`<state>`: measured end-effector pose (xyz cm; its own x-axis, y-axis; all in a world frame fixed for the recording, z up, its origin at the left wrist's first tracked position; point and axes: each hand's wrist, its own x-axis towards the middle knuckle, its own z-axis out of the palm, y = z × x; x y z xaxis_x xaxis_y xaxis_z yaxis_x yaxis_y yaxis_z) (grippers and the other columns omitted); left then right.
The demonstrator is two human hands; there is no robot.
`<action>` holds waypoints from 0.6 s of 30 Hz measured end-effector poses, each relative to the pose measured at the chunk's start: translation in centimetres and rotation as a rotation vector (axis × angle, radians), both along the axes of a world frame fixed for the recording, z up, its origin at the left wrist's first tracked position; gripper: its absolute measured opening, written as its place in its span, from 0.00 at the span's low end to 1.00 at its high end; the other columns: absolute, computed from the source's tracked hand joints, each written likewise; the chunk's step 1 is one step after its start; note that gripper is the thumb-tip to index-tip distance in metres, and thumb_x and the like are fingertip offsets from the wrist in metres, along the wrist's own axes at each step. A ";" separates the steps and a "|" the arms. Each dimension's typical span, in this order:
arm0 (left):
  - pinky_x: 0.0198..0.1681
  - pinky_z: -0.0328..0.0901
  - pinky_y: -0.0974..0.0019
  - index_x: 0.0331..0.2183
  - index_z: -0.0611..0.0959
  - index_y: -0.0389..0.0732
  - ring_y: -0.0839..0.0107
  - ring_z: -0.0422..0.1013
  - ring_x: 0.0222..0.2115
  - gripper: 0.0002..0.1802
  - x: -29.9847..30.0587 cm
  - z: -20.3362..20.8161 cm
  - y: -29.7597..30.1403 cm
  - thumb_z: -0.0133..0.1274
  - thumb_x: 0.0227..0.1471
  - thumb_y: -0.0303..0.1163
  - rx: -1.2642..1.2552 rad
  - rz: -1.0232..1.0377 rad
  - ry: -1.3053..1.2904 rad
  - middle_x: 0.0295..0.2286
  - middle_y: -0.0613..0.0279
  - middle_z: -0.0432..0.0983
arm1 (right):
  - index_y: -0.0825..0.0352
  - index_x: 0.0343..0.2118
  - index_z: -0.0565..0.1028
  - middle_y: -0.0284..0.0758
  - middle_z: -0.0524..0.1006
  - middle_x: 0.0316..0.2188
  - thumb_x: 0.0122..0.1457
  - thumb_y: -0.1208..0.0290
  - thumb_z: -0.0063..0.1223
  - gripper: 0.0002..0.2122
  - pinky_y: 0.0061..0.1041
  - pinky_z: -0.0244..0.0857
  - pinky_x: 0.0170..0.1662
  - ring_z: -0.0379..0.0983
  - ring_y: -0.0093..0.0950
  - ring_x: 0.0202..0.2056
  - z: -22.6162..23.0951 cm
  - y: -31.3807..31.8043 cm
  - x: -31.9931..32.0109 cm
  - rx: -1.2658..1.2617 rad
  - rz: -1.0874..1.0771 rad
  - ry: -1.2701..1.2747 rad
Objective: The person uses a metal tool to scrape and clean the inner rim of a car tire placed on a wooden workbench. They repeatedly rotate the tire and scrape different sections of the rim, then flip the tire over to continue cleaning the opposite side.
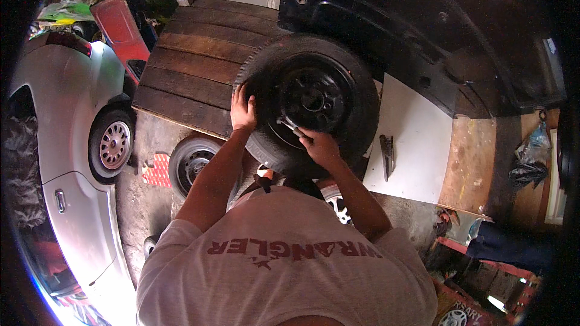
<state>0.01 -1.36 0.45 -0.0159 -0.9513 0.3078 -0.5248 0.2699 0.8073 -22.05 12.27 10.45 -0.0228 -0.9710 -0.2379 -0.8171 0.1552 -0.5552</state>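
Observation:
A black tyre (266, 145) on a black steel wheel rim (312, 98) lies flat on a dark plank workbench (199, 63). My left hand (243, 110) rests against the tyre's left side, fingers stretched along the rubber. Closed around a slender hand tool (290, 125) with a pale metal end, my right hand (320, 147) is over the near part of the tyre. The tool's tip meets the lower left edge of the rim; its exact kind is too small to tell, and the fingers hide its handle.
A white board (417, 139) carrying a dark slim tool (387, 157) lies right of the tyre. Behind stands a large black panel (393, 24). Another wheel (194, 162) is below the bench, near a red-and-white box (157, 171). A silver car (72, 127) stands at left.

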 end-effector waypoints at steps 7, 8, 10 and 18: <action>0.62 0.48 0.53 0.56 0.66 0.39 0.47 0.55 0.58 0.28 -0.2 -0.5 0.1 0.40 0.58 0.43 0.014 0.014 0.023 0.55 0.47 0.61 | 0.53 0.49 0.75 0.42 0.78 0.41 0.56 0.60 0.54 0.17 0.39 0.69 0.44 0.76 0.43 0.39 -2.4 1.7 -2.2 0.029 0.029 -0.074; 0.62 0.48 0.53 0.56 0.66 0.39 0.47 0.55 0.58 0.28 0.2 -0.9 0.0 0.40 0.58 0.43 0.013 0.030 0.012 0.55 0.47 0.61 | 0.53 0.49 0.75 0.42 0.78 0.41 0.56 0.60 0.54 0.17 0.38 0.69 0.45 0.76 0.42 0.40 -1.5 2.4 -3.1 0.080 0.049 -0.074; 0.62 0.48 0.53 0.56 0.66 0.39 0.47 0.55 0.57 0.28 -0.1 -0.9 0.0 0.40 0.58 0.43 0.008 0.030 0.012 0.55 0.46 0.62 | 0.54 0.49 0.75 0.42 0.77 0.43 0.56 0.60 0.55 0.17 0.37 0.68 0.46 0.76 0.41 0.41 0.0 3.4 -5.4 0.193 0.028 -0.004; 0.62 0.47 0.54 0.56 0.65 0.37 0.47 0.55 0.58 0.28 -0.6 0.0 0.5 0.39 0.59 0.43 -0.014 0.032 0.068 0.56 0.46 0.60 | 0.55 0.48 0.76 0.43 0.79 0.38 0.56 0.59 0.54 0.17 0.33 0.68 0.45 0.77 0.38 0.40 0.2 1.1 -7.6 0.092 0.025 -0.266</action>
